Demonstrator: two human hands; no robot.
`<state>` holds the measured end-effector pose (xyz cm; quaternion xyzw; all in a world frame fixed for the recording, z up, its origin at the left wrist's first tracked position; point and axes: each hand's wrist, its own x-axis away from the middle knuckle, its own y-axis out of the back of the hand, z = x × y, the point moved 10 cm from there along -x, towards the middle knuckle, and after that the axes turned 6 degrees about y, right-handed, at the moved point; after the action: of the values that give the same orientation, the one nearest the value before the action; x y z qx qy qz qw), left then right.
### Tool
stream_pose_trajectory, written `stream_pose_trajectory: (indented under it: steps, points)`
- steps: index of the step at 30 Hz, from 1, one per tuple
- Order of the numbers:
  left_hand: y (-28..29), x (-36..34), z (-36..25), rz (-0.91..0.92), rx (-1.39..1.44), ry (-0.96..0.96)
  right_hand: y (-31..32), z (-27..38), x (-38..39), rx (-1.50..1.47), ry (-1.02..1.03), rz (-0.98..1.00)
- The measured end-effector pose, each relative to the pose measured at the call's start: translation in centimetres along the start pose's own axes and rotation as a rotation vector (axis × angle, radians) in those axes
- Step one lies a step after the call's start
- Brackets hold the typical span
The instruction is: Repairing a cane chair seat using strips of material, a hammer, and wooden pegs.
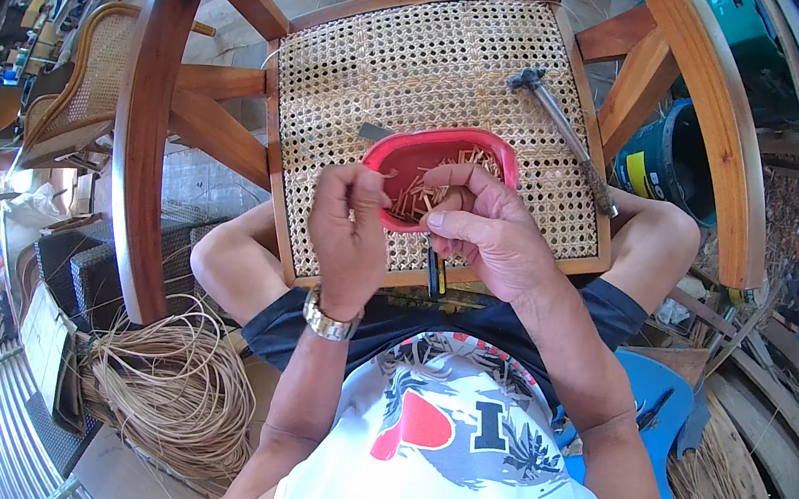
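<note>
Cane (pixel 373 64) already fills the frame (pixel 277 155); pegs (pixel 414 199) remain in the tub (pixel 409 142) at twelve o'clock, left hand (pixel 351 233) and right hand (pixel 504 235) half-curled, contents unclear.

Both forearms (pixel 310 379) are extended forward. The left hand (pixel 349 233) is raised, fingers curled; the right hand (pixel 497 234) is held nearby, thumb (pixel 458 224) set toward bent fingers.

The cane panel (pixel 373 64) is patterned with dark holes in straw-coloured weave and bordered by an orange-brown wooden frame (pixel 277 168); near its lower edge, a red tub (pixel 411 158) is dotted with tan pegs (pixel 479 164), and a handle (pixel 436 275) is striped black and yellow; toward the right edge, a hammer (pixel 558 119) is toned silver-grey
</note>
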<state>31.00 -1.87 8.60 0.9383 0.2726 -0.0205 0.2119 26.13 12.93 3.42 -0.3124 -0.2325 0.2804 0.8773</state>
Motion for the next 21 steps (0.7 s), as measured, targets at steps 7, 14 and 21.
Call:
stream_pose_trajectory:
  steps: [7,14,21]
  points:
    - [9.8,-0.8,3.3,-0.272,-0.844,-0.302,1.8,1.9,1.3,0.120,0.010,-0.057]
    - [24.6,3.7,10.2,-0.798,-0.386,0.412,7.0,7.7,3.3,0.217,0.350,-0.219]
    - [21.1,3.0,7.3,-0.740,-0.246,0.034,4.8,7.6,1.8,0.914,0.478,-0.237]
